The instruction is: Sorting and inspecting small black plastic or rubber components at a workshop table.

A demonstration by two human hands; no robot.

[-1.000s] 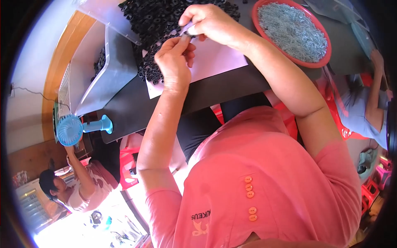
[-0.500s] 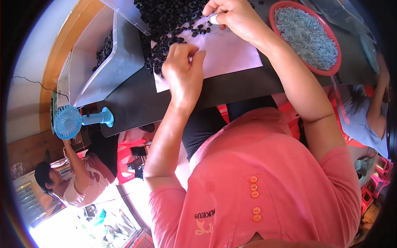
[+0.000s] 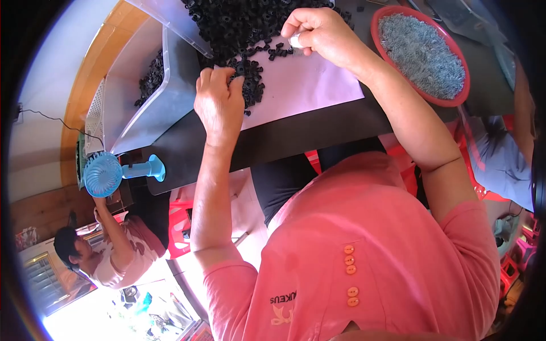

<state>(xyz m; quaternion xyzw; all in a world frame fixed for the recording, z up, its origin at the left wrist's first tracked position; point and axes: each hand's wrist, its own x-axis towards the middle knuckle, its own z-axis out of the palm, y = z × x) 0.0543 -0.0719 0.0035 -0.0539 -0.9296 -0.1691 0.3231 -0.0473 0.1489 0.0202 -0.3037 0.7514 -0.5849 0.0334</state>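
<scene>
Small black plastic pieces (image 3: 239,25) lie in a heap at the far side of the table, some spilling onto a white paper sheet (image 3: 307,85). My left hand (image 3: 219,105) is over the left edge of the spilled pieces, thumb apart from the bent fingers; its fingertips are partly hidden. Beyond the sheet's middle, my right hand (image 3: 321,37) has its thumb and fingers pinched together. Something white (image 3: 294,41) shows at its fingertips, too small to tell whether it is held or worn.
A clear plastic bin (image 3: 153,113) with black pieces stands on the left. A red oval basin (image 3: 467,85) of small silvery metal pieces sits on the right. A blue fan (image 3: 104,175) is by the dark table's (image 3: 176,139) left edge. Another person (image 3: 114,250) is at the left, one more at right.
My left hand has moved left across the spilled black pieces, uncovering some to its right. My right hand stays in nearly the same place, still pinched. The whole view has shifted slightly.
</scene>
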